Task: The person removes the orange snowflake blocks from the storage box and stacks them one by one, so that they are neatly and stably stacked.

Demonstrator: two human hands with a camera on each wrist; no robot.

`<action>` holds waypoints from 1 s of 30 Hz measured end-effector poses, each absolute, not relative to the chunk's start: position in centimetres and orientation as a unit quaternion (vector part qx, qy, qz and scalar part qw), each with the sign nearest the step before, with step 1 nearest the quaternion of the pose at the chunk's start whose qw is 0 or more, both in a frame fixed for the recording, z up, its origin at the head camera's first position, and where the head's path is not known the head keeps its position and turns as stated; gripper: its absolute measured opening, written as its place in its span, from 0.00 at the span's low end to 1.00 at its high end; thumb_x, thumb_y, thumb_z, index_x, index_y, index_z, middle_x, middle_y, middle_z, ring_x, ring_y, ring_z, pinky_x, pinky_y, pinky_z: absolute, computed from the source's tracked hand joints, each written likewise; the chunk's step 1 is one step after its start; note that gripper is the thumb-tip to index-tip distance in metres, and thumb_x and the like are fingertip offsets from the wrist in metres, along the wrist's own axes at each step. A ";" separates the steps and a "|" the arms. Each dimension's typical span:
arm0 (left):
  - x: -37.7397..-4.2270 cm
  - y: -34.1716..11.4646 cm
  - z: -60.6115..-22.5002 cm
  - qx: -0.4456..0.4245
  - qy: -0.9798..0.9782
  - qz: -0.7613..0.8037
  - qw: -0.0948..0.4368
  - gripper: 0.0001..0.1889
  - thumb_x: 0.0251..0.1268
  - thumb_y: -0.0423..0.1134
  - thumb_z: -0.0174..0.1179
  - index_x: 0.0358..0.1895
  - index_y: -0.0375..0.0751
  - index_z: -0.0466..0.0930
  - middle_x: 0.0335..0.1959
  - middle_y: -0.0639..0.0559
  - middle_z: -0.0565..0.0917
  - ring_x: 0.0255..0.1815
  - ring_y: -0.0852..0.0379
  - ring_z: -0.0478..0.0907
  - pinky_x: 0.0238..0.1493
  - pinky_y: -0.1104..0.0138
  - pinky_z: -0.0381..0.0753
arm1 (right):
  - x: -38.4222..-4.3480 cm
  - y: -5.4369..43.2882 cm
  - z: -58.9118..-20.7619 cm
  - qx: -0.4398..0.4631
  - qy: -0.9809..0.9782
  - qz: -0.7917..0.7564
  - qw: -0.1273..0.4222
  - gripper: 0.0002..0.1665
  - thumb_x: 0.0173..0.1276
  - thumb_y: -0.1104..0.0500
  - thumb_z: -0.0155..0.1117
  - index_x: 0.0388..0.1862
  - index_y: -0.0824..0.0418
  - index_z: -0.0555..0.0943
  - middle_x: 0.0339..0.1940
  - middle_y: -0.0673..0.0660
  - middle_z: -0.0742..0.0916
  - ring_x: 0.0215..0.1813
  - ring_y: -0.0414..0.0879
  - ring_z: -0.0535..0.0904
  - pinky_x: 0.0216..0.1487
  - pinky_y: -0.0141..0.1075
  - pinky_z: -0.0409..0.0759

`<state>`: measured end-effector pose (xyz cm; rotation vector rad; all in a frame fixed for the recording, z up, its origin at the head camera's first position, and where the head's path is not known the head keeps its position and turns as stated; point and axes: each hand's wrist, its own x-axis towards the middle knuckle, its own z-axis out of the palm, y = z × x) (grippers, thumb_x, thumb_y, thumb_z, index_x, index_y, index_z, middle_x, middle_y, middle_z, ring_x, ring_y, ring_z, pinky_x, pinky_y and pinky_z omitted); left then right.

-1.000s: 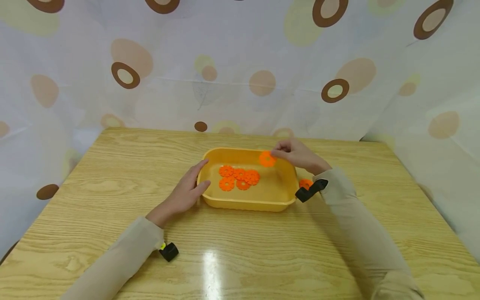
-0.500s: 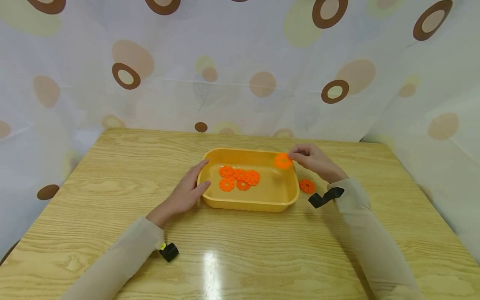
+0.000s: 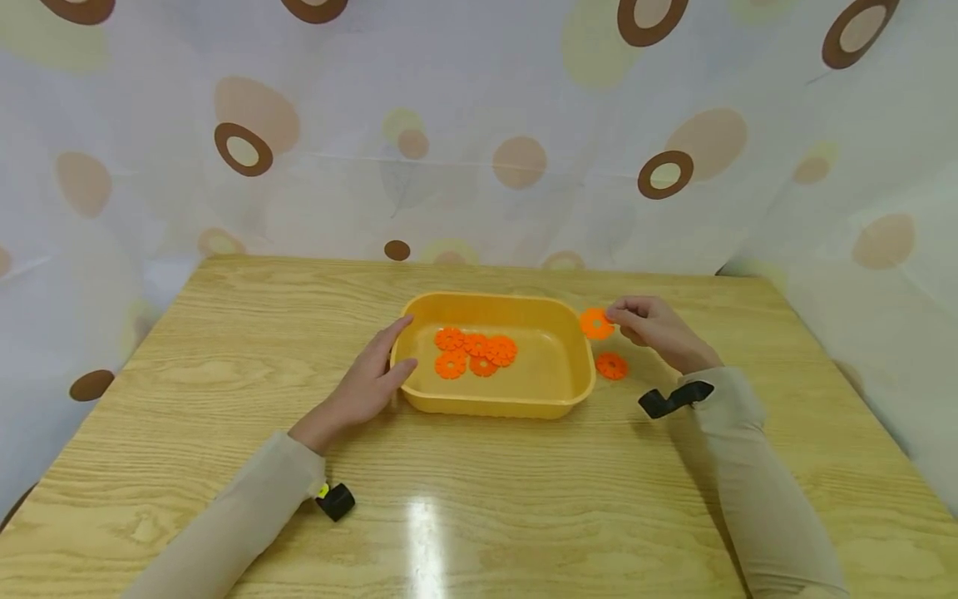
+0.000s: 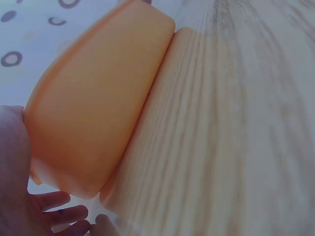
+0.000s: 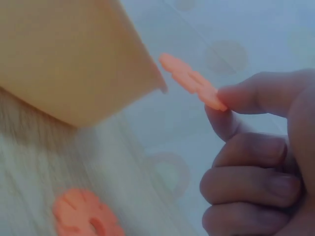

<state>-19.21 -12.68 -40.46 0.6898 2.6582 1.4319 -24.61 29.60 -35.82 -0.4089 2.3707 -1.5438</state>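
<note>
My right hand (image 3: pixel 662 329) pinches an orange flower-shaped disc (image 3: pixel 596 324) between thumb and forefinger, just past the right end of a yellow plastic basin (image 3: pixel 494 408). In the right wrist view the disc (image 5: pixel 192 81) is tilted, seen nearly edge-on, and the other fingers are curled in. Another such orange notched disc (image 3: pixel 612 366) lies on the table below it, outside the basin. My left hand (image 3: pixel 365 383) holds the basin's left end, its thumb over the rim; in the left wrist view several fingers (image 4: pixel 66 215) show by the outer wall. Several orange discs (image 3: pixel 451 364) lie inside, partly overlapping.
The basin stands on a wood-grain table (image 3: pixel 524 499). A white curtain (image 3: pixel 464 108) with brown and beige ovals hangs behind it and at both sides. Black wrist devices (image 3: pixel 337 502) are worn at both sleeves.
My right hand has moved rightward with the disc, from above the basin's right part to outside its right end. The left hand stays on the rim.
</note>
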 end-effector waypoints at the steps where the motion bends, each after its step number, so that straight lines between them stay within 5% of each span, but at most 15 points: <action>1: -19.2 -12.7 -40.4 0.223 0.859 0.461 0.022 0.33 0.74 0.40 0.47 0.77 0.39 0.46 0.76 0.36 0.52 0.76 0.38 0.50 0.73 0.45 0.51 | -24.6 29.9 -35.8 -0.143 0.823 -0.531 0.143 0.16 0.76 0.50 0.51 0.35 0.61 0.74 0.15 0.49 0.61 0.18 0.45 0.51 0.26 0.38 0.56; 17: -19.2 -12.7 -40.3 0.221 0.858 0.463 0.028 0.33 0.74 0.40 0.47 0.77 0.39 0.46 0.76 0.35 0.52 0.76 0.38 0.51 0.72 0.45 0.54 | -25.3 32.5 -37.1 -0.147 0.863 -0.431 0.221 0.19 0.74 0.54 0.54 0.43 0.71 0.79 0.14 0.48 0.64 0.16 0.40 0.56 0.23 0.34 0.60; 30: -19.1 -12.7 -40.2 0.220 0.858 0.463 0.023 0.33 0.73 0.40 0.47 0.77 0.38 0.46 0.76 0.36 0.53 0.76 0.38 0.51 0.72 0.45 0.52 | -25.6 33.0 -38.1 -0.135 0.876 -0.388 0.251 0.16 0.71 0.54 0.59 0.37 0.67 0.83 0.29 0.49 0.81 0.29 0.41 0.67 0.35 0.33 0.65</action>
